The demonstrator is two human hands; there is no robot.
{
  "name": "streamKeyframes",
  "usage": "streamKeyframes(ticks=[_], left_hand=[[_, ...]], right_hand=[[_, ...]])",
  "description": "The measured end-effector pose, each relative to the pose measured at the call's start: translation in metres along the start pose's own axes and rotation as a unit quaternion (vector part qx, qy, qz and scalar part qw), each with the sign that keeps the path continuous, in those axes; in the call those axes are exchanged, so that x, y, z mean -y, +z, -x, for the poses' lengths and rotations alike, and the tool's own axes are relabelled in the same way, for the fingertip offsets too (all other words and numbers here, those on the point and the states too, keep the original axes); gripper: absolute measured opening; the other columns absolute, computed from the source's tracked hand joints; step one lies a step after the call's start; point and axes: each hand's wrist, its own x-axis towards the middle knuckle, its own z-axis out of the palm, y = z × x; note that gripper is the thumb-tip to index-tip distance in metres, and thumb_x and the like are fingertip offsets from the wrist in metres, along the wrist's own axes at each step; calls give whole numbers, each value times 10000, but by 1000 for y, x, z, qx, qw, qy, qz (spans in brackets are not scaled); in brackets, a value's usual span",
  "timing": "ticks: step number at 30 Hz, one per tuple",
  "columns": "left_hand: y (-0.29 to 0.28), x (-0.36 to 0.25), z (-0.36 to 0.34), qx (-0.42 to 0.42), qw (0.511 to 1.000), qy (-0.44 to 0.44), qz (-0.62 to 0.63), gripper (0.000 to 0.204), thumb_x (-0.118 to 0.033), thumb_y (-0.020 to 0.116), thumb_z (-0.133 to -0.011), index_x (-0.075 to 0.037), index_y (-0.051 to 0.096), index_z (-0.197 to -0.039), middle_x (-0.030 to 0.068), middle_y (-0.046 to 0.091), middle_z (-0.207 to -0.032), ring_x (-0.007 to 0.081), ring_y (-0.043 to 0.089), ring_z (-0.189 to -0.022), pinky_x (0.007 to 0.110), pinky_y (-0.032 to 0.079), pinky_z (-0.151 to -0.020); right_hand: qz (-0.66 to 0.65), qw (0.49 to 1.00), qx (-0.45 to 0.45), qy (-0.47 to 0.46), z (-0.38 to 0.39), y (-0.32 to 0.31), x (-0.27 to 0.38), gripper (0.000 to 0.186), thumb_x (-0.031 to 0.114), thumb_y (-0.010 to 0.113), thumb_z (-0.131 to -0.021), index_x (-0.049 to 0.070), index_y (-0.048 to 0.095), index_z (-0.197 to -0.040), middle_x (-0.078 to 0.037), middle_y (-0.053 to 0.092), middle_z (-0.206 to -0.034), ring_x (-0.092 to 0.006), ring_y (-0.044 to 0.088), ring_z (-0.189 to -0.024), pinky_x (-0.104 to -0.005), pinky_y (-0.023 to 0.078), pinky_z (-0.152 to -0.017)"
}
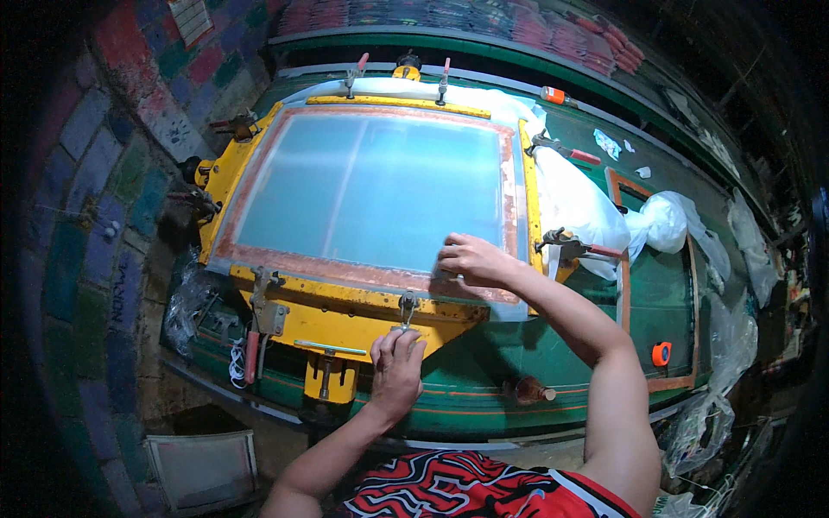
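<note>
Hands, two; framed screen, one

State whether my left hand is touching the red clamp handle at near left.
Apart. The head view shows a yellow metal bracket plainly between the left hand and the red clamp handle.

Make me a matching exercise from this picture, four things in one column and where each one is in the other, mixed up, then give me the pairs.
Things
1. Left hand
2. Right hand
3. Orange tape measure
4. Brown bottle

Places
A. Inside the brown frame at right
B. Over the teal panel's near right corner
C. Lying on the green table's near side
D. At a metal clamp on the yellow frame's near side

Pairs: 1-D, 2-B, 3-A, 4-C
</note>
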Motion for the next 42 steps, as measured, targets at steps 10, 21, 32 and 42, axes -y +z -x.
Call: streamKeyframes(ticks=[10,21,32,42], left_hand=[[6,3,5,4,1000,-11,12,487,16,696,-728,-50,649,-1209,111,499,-1360,318,383,-1368,545,278,-1143],[0,-1,2,-1,1000,-6,27,476,51,664,-711,-19,664,-1182,123,524,-1330,351,401,-1334,514,302,-1120],[4,0,2,-3,1000,8,-1,386,2,653,-789,-59,676,-1170,129,503,-1348,325,393,-1351,526,282,-1134],[5,5,8,1,999,-7,34,458,-16,685,-745,-81,669,-1198,103,504,-1362,317,398,-1363,528,262,-1153]], right_hand=[[14,999,45,-5,-9,6,-6,177,102,715,-749,76,718,-925,-35,677,-1055,-256,575,-1061,-374,527,-914],[23,999,-37,-13,-10,13,5,187,88,688,-779,99,694,-966,-34,661,-1085,-268,577,-1071,-365,528,-911],[49,998,7,48,55,-14,10,304,150,707,-767,131,674,-1068,-32,634,-1130,-257,573,-1082,-372,523,-924],[68,998,2,13,-78,28,21,197,137,676,-831,110,700,-1025,-31,638,-1116,-247,559,-1101,-377,525,-926]])
